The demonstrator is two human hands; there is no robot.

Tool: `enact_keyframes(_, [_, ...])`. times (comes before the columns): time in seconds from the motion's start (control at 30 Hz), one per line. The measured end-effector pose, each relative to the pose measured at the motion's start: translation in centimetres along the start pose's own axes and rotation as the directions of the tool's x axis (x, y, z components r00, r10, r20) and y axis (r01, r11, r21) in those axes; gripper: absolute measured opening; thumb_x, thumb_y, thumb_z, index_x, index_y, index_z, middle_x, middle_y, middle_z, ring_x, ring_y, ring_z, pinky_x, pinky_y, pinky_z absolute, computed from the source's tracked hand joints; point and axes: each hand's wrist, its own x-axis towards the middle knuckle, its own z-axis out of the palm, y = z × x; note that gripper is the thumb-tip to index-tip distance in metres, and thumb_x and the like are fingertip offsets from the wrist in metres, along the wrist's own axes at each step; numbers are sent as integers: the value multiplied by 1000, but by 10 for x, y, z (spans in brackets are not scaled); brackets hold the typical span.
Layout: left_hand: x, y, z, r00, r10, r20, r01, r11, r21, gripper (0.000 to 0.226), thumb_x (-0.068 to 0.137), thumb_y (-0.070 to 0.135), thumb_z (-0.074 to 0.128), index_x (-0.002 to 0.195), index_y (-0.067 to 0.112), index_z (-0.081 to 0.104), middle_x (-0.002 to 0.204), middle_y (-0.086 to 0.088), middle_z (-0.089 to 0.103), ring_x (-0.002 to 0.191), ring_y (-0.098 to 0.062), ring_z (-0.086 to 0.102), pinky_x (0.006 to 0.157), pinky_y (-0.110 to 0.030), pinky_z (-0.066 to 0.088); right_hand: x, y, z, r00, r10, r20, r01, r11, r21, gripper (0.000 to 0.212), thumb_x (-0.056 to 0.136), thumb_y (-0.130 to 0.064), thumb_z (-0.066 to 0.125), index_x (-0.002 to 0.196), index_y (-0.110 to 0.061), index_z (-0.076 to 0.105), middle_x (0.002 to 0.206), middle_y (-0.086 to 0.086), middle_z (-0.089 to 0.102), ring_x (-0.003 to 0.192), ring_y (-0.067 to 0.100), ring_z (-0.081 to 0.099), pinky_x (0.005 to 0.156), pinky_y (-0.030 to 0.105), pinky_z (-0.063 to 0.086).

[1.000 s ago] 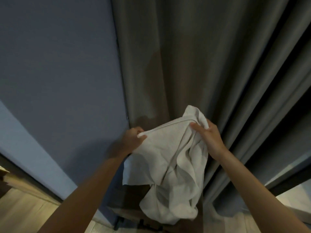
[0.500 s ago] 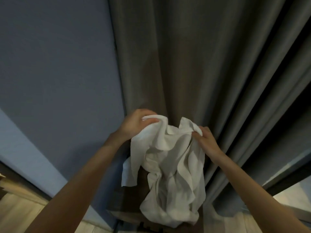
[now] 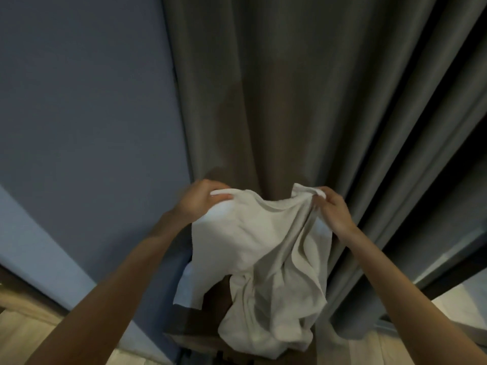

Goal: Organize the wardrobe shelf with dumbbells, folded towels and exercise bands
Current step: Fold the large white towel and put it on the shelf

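Grey-brown cloth: curtain [image 3: 303, 101], full height, deep vertical pleats, backdrop to most of the view. Blue-grey painted wall [image 3: 87, 101], plain, to the curtain's left. Pale wood floor [image 3: 23, 335], seen at the bottom corners only.

White, terry-like fabric: towel [image 3: 263, 246], one item, unfolded and crumpled.
- Location: held up in the air in front of the curtain. The top edge is strung between the two hands and sags in the middle. The lower part hangs bunched and twisted over a dark surface [image 3: 200, 335] below. Whether the bottom hem rests on that surface cannot be told.
- Wardrobe shelf, dumbbells and exercise bands: not in view.

Handling, as judged:
- Light, soft and wholly limp, with no stiffness to keep a shape, so it will droop and twist wherever unsupported.
- Not fragile and not slippery; the nap should give fingers good purchase.
- Best taken at the two corners of one edge and drawn taut, so the creases fall out before any fold is made. A hold in mid-cloth would only bunch it further.

Left hand [image 3: 200, 204]: fingers curled over the top edge near the upper left corner, gripping it.

Right hand [image 3: 334, 214]: thumb and fingertips pinching the upper right corner, with a small flap standing above the pinch.
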Motion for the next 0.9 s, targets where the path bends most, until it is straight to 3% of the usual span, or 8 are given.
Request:
enact_keyframes(0.1, [-10,-24,1,991,-97,-92,99,995,20,22,91,38,61,107,26,71,103,4,71,101,-20,65,91,-36,48,-2,10,-5,997,69,20,-70,997,29,20,101,-16,44,104,-7,62,92,4,65,83,17,61,77,32,47])
enact_keyframes(0.2, [-17,-36,-4,966,-147,-213,168,982,86,36,91,48,53,111,23,69,107,-4,71,103,-25,64,91,-39,48,0,13,-13,997,72,-29,-73,997,-21,26,101,-20,45,104,0,62,93,15,64,87,30,62,84,43,48])
enact_keyframes(0.37, [-10,-2,-4,996,-82,-23,80,995,-67,11,80,40,73,91,36,75,90,11,74,88,-7,68,83,-38,54,4,-14,-3,990,-102,-93,83,978,-190,33,100,-30,48,93,-2,63,85,12,64,80,24,60,74,36,46])
enact_keyframes(0.53, [-3,60,19,987,113,113,-82,965,-251,15,64,43,81,76,46,74,78,20,72,75,5,67,68,-15,53,12,-68,24,905,-290,-310,275,957,-93,22,99,-26,50,92,-11,64,81,-4,60,76,5,54,71,22,41])
enact_keyframes(0.63, [-3,71,32,977,172,124,-118,927,-355,25,67,21,85,82,35,71,81,13,73,76,2,67,71,-13,50,-1,-77,46,928,-355,-113,357,934,-7,13,98,-20,52,90,-15,60,77,-12,57,69,-5,52,66,13,40])
enact_keyframes(0.73, [-12,61,34,988,97,123,-17,848,-529,27,76,-2,75,91,16,61,88,-5,73,79,-6,69,74,-19,53,-14,-56,58,952,-301,50,300,954,16,10,98,-19,51,95,-14,60,83,-7,60,78,8,58,72,20,45])
enact_keyframes(0.8, [-23,49,36,997,-2,71,43,816,-576,27,75,-2,75,92,11,59,89,-8,74,82,-11,71,75,-22,54,-19,-44,60,954,-285,87,284,958,31,11,98,-19,51,96,-13,60,85,-7,60,80,7,58,75,24,46])
enact_keyframes(0.9, [-37,37,44,977,-181,-117,82,814,-575,27,65,1,84,79,16,65,76,-1,75,74,-11,71,67,-23,55,-24,-35,64,944,-285,163,280,958,53,11,99,-20,50,94,-16,59,85,-12,59,77,-2,56,72,16,44])
